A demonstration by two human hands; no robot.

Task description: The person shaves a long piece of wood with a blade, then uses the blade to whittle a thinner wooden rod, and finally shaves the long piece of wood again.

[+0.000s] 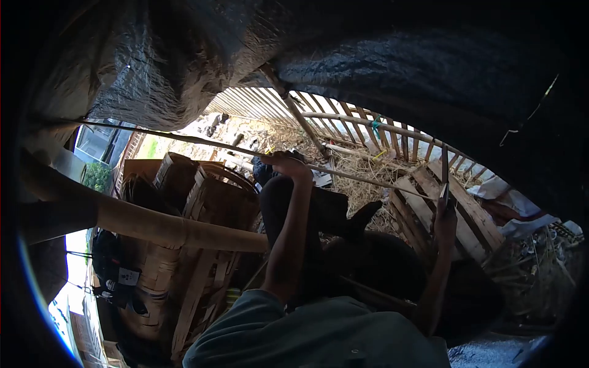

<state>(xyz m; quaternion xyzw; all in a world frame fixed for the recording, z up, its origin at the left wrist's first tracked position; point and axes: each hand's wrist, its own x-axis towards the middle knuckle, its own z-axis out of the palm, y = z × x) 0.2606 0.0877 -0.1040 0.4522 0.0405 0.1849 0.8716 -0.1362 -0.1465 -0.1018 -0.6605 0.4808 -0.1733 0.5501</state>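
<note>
A long thin strip (362,179), which looks like split bamboo, crosses the view from upper left to the right. My left hand (287,165) is closed around its middle, above my raised knee. On the right, my right hand (444,222) grips a knife (445,175) whose narrow blade points upward. The strip's right end reaches the knife close to my right fingers; whether they touch is hard to tell. Shadow hides part of my right fingers and the knife's handle.
A thick bamboo pole (184,232) juts in from the left, before woven baskets (221,196). Dark plastic sheeting (399,67) hangs low overhead. Wooden planks (469,211) and straw (362,178) lie ahead, with a slatted bamboo fence (392,135) behind.
</note>
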